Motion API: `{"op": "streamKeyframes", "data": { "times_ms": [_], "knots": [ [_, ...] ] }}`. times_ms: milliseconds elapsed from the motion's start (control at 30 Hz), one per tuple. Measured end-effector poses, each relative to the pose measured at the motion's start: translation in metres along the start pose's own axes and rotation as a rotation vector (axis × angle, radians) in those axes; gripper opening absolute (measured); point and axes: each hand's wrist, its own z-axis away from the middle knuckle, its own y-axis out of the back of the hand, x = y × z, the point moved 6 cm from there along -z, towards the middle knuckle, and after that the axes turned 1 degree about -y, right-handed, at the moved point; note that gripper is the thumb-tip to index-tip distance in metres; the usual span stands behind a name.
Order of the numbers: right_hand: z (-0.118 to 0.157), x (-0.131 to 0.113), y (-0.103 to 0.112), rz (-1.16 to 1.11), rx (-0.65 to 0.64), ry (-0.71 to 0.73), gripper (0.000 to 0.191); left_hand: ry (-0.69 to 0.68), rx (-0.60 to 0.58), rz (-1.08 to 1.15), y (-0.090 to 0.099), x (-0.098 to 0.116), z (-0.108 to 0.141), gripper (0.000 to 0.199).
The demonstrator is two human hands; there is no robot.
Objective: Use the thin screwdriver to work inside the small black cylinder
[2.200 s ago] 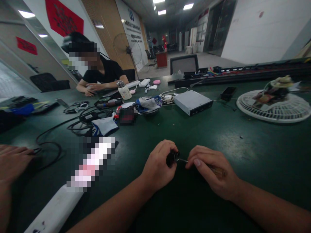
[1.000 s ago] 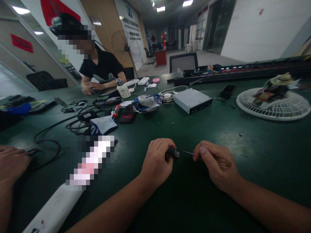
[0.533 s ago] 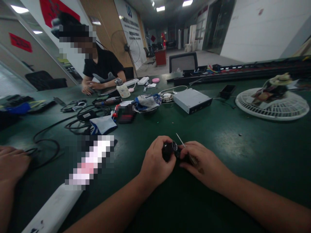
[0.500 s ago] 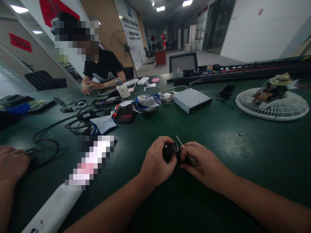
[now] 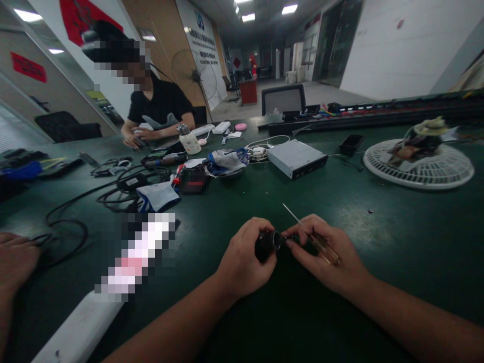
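My left hand (image 5: 244,257) is closed around a black cylindrical part (image 5: 266,246), whose round, hollow end faces right. My right hand (image 5: 328,252) has a screwdriver (image 5: 320,246) tucked in it, with a clear amber handle and a thin metal shaft pointing up and left. Between the right thumb and fingertip is a small dark piece (image 5: 288,239), close to the part's opening. Whether that piece touches the rim, I cannot tell. Both hands are just above the dark green table (image 5: 302,317).
A silver disc drive (image 5: 297,154) lies ahead, with a white fan grille (image 5: 416,171) to its right. Cables (image 5: 124,184) and gloves (image 5: 229,160) lie left. A long white object (image 5: 81,322) is near another person's hand (image 5: 17,262). Across the table sits a person (image 5: 162,103).
My right hand has shifted right, drawing slightly away from the black cylindrical part. The screwdriver has moved right with it and more of its handle shows. The part's open end is turned further right.
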Motion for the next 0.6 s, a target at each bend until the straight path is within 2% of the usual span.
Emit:
{"op": "streamKeyframes", "data": {
  "times_ms": [200, 600],
  "knots": [
    [0.002, -0.004, -0.003, -0.090, 0.004, 0.032, 0.026, -0.061, 0.010, 0.037, 0.001, 0.004, 0.001, 0.040],
    [0.002, 0.008, -0.002, -0.165, 0.002, -0.037, 0.028, -0.042, -0.022, 0.057, 0.001, 0.004, 0.001, 0.037]
  ]
}}
